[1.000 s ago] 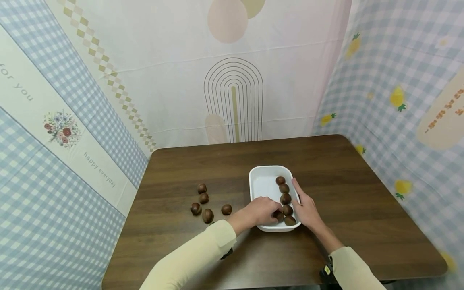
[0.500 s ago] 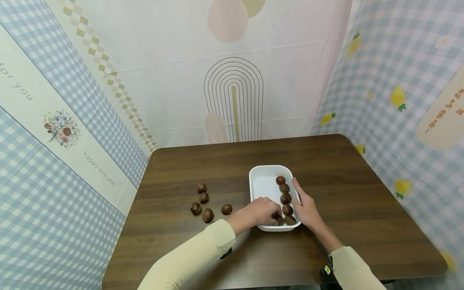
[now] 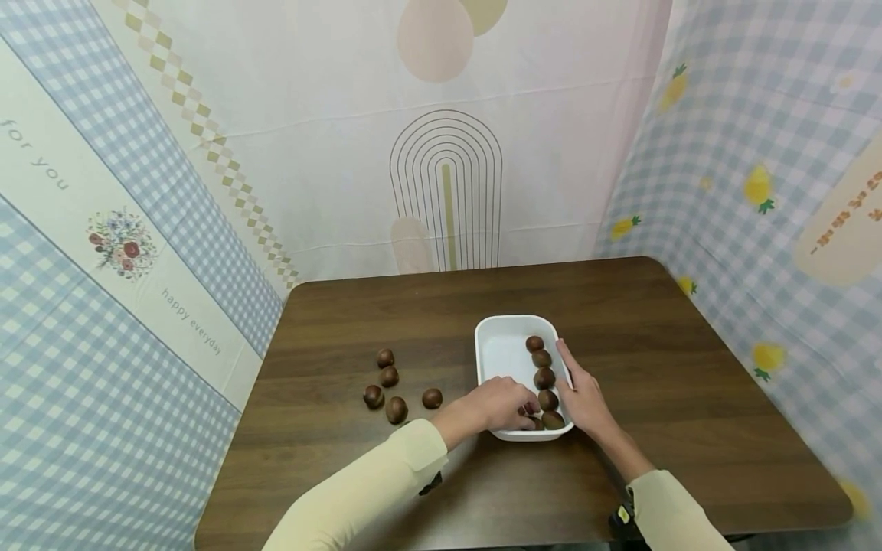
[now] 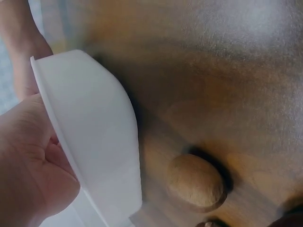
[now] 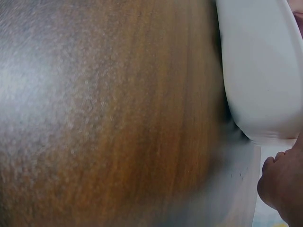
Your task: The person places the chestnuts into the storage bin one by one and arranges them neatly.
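A white rectangular tray (image 3: 501, 344) stands on the table with a line of several chestnuts (image 3: 544, 378) along its right side. My left hand (image 3: 506, 403) reaches over the tray's left rim, its fingers curled down around a dark chestnut (image 3: 528, 410) near the front. Just by its fingertips lies another chestnut (image 3: 538, 423). My right hand (image 3: 586, 398) holds the tray's right rim, thumb at the inner side and fingers along the wall. In the left wrist view the tray wall (image 4: 94, 127) hides the left fingertips.
Left of the tray, several loose chestnuts (image 3: 396, 410) lie on the brown wooden table (image 3: 331, 474). One chestnut (image 3: 432, 398) sits close to the left forearm. Patterned cloth (image 3: 331, 176) hangs behind and at both sides of the table.
The left hand's fingers have shifted slightly at the front of the tray, spreading a little around the chestnuts there. The right hand and tray have stayed in place.
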A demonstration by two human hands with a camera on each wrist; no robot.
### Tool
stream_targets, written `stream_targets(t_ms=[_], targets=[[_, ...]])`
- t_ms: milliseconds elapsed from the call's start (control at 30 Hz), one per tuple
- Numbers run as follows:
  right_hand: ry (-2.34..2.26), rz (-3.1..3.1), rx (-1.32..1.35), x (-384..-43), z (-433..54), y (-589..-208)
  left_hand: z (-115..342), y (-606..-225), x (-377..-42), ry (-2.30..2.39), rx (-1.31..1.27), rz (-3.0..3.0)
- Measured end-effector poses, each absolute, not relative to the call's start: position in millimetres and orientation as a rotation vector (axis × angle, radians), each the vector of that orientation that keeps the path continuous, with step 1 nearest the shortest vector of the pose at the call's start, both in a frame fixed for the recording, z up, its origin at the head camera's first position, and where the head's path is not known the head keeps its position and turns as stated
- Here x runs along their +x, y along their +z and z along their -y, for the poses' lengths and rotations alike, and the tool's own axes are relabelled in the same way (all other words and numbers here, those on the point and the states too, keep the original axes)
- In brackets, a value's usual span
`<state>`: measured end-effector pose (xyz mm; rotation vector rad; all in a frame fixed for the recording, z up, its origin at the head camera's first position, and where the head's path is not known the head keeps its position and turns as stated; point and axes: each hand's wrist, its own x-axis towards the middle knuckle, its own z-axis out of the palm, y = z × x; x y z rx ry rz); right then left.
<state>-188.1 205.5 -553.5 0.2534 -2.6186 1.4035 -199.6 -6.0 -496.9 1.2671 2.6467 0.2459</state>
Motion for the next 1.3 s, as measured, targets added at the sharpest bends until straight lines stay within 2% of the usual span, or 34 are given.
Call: stream_targets(t_ms=[200,633,1067,1300], targets=[[1.407,2.607,0.26,-187.5,-205.2,-553.7,21.8,-488.1,-218.9,0.386,1.257,-2.707],[1.457,2.654,0.229,-188.4,-204.8,-552.0,78.4,-477.5,-247.4,0.592,1.016,-2.898],[1.449,2.668,0.21,-187.0,-206.7,-552.5,138.9,-490.2,-231.4,0.618,0.913,-2.945],[1.466,2.667,0.21,-188.2,-206.6,-552.8,156.8,-497.3,-212.9,0.608,0.942,-2.899]])
